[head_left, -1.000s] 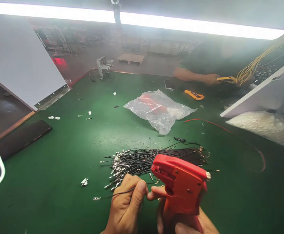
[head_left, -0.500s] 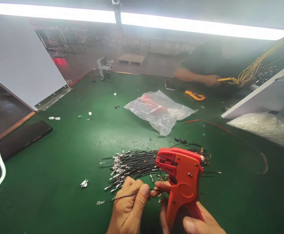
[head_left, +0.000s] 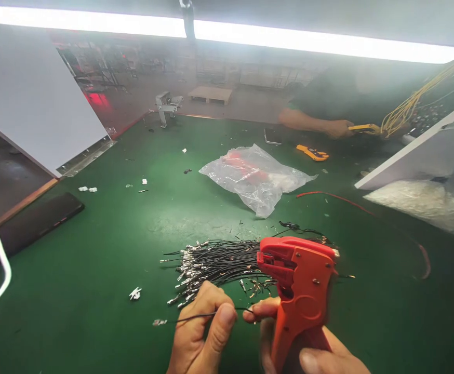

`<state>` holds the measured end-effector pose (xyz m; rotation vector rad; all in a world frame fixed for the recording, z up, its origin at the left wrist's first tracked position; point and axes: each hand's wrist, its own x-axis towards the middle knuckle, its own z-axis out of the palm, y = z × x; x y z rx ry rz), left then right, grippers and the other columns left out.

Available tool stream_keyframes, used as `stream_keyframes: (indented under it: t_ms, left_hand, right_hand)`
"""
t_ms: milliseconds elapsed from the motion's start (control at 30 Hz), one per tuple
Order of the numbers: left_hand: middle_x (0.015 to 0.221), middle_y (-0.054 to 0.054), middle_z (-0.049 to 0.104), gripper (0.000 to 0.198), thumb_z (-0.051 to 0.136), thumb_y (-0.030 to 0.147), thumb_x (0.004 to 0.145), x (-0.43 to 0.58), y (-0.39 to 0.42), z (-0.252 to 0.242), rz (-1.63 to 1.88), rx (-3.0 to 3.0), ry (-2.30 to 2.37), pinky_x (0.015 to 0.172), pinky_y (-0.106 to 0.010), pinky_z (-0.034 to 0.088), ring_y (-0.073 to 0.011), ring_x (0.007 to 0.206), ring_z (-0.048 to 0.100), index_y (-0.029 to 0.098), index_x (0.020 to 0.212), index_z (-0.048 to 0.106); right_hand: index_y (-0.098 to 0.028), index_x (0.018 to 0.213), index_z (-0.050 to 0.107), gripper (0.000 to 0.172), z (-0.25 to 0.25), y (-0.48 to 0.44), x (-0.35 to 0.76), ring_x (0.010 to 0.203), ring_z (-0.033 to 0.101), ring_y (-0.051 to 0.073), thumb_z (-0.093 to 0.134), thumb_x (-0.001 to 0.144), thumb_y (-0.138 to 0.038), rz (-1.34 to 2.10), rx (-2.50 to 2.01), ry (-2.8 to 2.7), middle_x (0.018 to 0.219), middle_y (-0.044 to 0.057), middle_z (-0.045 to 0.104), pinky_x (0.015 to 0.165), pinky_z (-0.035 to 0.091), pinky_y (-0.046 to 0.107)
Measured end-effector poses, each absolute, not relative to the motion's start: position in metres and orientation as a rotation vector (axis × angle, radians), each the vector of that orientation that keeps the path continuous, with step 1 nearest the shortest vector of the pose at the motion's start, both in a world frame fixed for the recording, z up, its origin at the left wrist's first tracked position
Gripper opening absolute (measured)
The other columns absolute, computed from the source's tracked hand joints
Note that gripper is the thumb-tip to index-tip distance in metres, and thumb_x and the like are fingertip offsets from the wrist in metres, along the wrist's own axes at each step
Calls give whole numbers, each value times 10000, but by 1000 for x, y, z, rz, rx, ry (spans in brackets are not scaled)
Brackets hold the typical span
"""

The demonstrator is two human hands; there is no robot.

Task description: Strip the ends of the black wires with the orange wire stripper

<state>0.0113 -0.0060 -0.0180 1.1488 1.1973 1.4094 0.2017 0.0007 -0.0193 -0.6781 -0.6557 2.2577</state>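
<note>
Wire (head_left: pixel 196 315), thin and black, lies low in the centre of the frame, pinched between the thumb and bent forefinger of the left hand (head_left: pixel 203 332). Most of its visible length sticks out to the left of that grip, and a short stretch emerges on the right, reaching the forefinger tip of the right hand (head_left: pixel 334 357); whether that fingertip presses on it or merely sits against it, I cannot tell. Its long axis runs nearly level across the frame, bowed slightly upward toward the thumb, with the silvery terminal (head_left: pixel 159 322) pointing left and a little down. The right hand's thumb and lower fingers are wrapped around the handle of a red tool (head_left: pixel 307 296), lower right of centre, while its forefinger stretches out leftward below the tool's head. That head points left, roughly level, and the handle slants down and slightly left into the palm; the wire is below the nose, apart from it. Just behind both hands, a bundle of black wires (head_left: pixel 219 262) lies crosswise on the green table (head_left: pixel 94 259), terminals gathered at the left. A clear plastic bag (head_left: pixel 256 176) rests farther back, above the bundle, with something red inside.
</note>
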Motion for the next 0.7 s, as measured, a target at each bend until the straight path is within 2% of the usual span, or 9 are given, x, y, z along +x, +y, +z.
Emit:
stream_keyframes:
  t_ms: [100,167,233,300,367,467,567,700]
  left_hand:
    - [605,13,526,427,559,482,978,14,-5,-15,1487,1190,1157,677,-290,362,-141,625,444,216,664,673]
    - [596,6,569,429,601,485,955,12,-4,-14,1529,1153,1225,687,-276,394,-138,630,496,213,636,693]
    - [609,0,618,421,666,502,908,7,-1,-14,1560,1038,1328,602,-243,413,-119,578,517,211,609,719]
    - [643,-9,674,382,721,519,853,-1,2,-12,1592,899,1362,465,-213,396,-98,497,509,218,621,765]
    - [688,-26,720,322,781,521,785,-7,5,-9,1645,815,1339,418,-201,426,-114,497,562,227,656,802]
    - [717,-25,725,329,836,538,710,-9,5,1,1737,661,1418,460,-179,470,-138,605,622,220,636,795]
    - [654,-20,671,360,841,547,697,-7,2,11,1762,663,1387,446,-187,433,-134,593,577,205,606,776]
    - [605,-31,621,362,810,518,752,-4,-1,17,1773,668,1315,505,-221,432,-162,651,566,194,598,763]
  right_hand:
    - [-180,1245,707,542,-24,3,200,725,654,147,805,771,-424,2248,-590,-678,813,60,753,664,415,252]
    - [-206,1288,678,529,-30,5,199,754,680,144,783,804,-391,2242,-535,-709,954,70,757,694,445,260]
    - [-250,1350,628,542,-35,6,198,798,706,152,768,838,-361,2236,-472,-724,1089,71,729,742,478,291]
    - [-273,1395,582,566,-39,6,197,850,711,172,763,864,-349,2251,-421,-721,1121,75,710,796,493,335]
    - [-252,1413,567,585,-39,6,195,881,687,176,758,872,-364,2274,-400,-733,1039,78,720,827,466,339]
    - [-221,1393,606,617,-38,8,192,729,594,111,774,813,-347,2349,-320,-718,872,45,719,696,389,237]
    - [-217,1360,645,645,-41,8,190,622,501,100,768,737,-326,2440,-271,-633,763,23,686,606,339,216]
    - [-197,1327,670,665,-56,6,192,590,496,108,811,690,-326,2406,-264,-646,742,29,676,575,347,213]
